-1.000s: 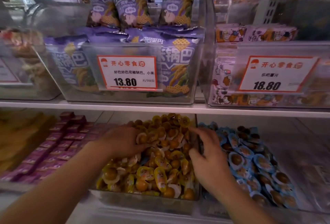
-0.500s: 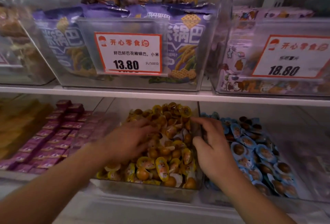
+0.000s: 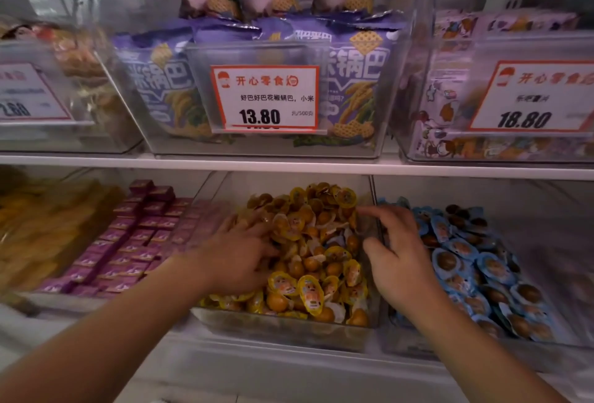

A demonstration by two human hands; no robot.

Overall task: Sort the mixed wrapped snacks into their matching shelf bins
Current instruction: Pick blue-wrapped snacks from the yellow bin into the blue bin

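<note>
- Now both our hands are down in the middle bin [image 3: 283, 335] on the lower shelf, the one heaped with yellow snacks [image 3: 316, 251].
- Our left hand [image 3: 239, 259] lies palm-down on the left side of the heap, fingers spread and reaching forward into it. It is blurred, so we cannot tell whether it pinches a piece.
- Our right hand [image 3: 397, 261] sits at the bin's right wall, fingers loosely curved over the far right corner of the heap, thumb apart and pointing left. Nothing shows between thumb and fingers.
- The heap lies between our hands and runs away from us, its long axis front to back. The near pieces sit below our wrists, the far ones just past our fingertips.
- The blue snacks [image 3: 475, 267] fill the bin just right of our right hand, touching its outer edge or nearly so. Our right hand is plainly the nearer one for that bin.
- The purple snacks [image 3: 135, 242] lie in rows left of our left hand, beyond the bin wall.
- We spot no stray blue or purple piece among the yellow ones; any misfit is likely buried, so our next move is probably to rake the heap apart.
- One risk we judge: pieces spilling over the low front wall.
</note>
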